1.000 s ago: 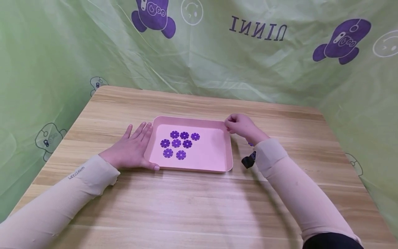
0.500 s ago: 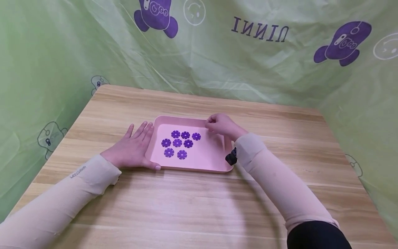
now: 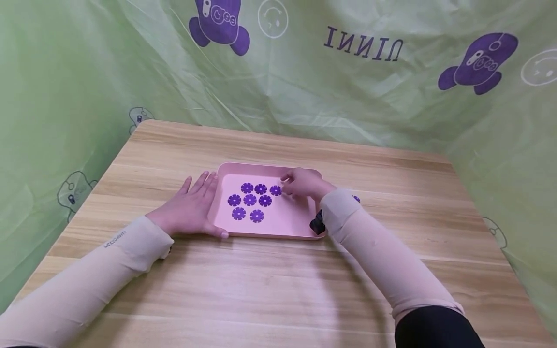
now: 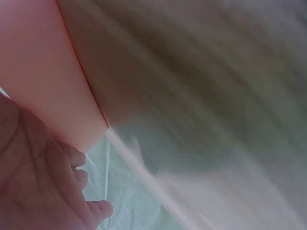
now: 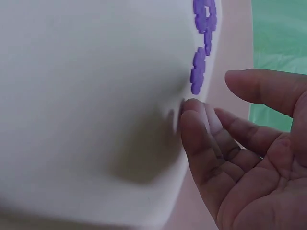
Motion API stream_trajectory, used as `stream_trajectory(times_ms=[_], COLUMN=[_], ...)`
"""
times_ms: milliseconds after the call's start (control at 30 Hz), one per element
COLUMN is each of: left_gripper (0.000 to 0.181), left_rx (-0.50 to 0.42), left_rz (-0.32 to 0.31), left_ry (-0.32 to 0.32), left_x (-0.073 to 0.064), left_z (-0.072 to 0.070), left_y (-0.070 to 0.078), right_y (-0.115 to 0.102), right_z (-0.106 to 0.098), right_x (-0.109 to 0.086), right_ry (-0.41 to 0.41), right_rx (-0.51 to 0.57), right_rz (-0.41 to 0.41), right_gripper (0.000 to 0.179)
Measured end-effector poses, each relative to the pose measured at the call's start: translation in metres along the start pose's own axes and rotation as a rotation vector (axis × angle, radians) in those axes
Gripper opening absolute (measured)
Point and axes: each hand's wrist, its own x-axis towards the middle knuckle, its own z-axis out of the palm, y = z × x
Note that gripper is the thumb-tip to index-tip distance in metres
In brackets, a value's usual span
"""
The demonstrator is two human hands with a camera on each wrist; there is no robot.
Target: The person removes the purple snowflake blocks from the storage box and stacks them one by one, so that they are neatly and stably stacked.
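Head: above, facing forward and down
Left wrist: close, along tray (image 4: 53, 72) wall
Right wrist: close, across tray
Shared discs (image 3: 265, 200): head, right wrist

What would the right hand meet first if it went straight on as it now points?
The right hand would probably meet the nearest purple disc in the pink tray first, though depth is unclear.

Green curtain (image 3: 300, 116) bears purple lettering (image 3: 364, 44), seemingly INNIU, with reversed Ns. The left sleeve (image 3: 93, 278) carries small dark lettering (image 3: 114, 239), illegible.

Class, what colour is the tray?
The tray is pink; the head view shows it best.
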Motion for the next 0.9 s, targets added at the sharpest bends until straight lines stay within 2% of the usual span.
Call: stream_trajectory(times_ms=[167,367,533,667,900], left_gripper=[0.150,0.151,0.151,0.150,0.149], left_rx=[0.000,0.005,-0.012,-0.025,-0.030], left_rz=[0.006,0.011,0.003,0.000,0.009], left_ry=[0.008,0.010,0.002,-0.002,-0.002], left_x=[0.000,0.001,-0.002,-0.005,-0.005], left_z=[0.000,0.000,0.000,-0.001,-0.001], left_y=[0.000,0.001,0.000,-0.001,-0.001], right_y=[0.001,-0.004,-0.006,-0.008,-0.008], right_z=[0.005,0.009,0.014,0.016,0.017], right_x=[0.004,0.007,0.011,0.011,0.006], right_ry=[-0.007,0.015,0.022,0.027,0.043], right_rx=[0.022,-0.113,-0.171,-0.173,-0.162], right_rz=[-0.012,-0.071,-0.069,-0.062,-0.054], right_gripper=[0.046,0.045,0.028,0.020,0.023])
